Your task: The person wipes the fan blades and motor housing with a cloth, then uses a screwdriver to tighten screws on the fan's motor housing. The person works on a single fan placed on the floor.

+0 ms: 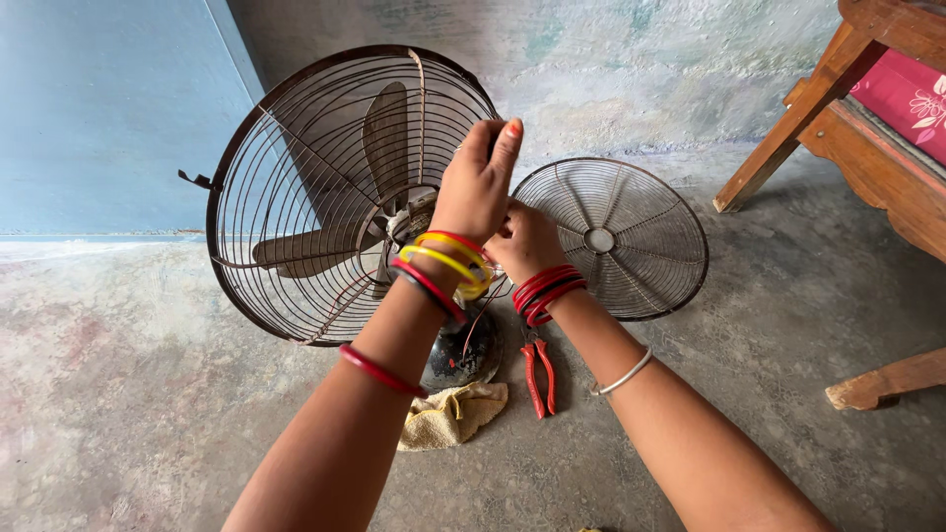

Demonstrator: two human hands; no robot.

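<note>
Head view: both hands work at the fan's motor back; left hand [477, 182] half open, fingers raised; right hand [523, 239] curled, its grip hidden; brace the rear guard [296, 197] steady; pliers [539, 374] lie near.

Both hands work in a tight spot. The left hand [475, 187] and right hand [525, 241] are pressed close against the back of the fan [335, 187], whose cage rim blocks the way to the left. The loose grille [616, 236] lies flat just to the right, touching or nearly touching the right hand. Below the wrists, the pliers [539, 374] and yellow cloth [448, 414] lie on the floor [148, 394] beside the fan base. The wooden bench [867, 128] closes off the far right. Bare floor lies open at lower left.
</note>
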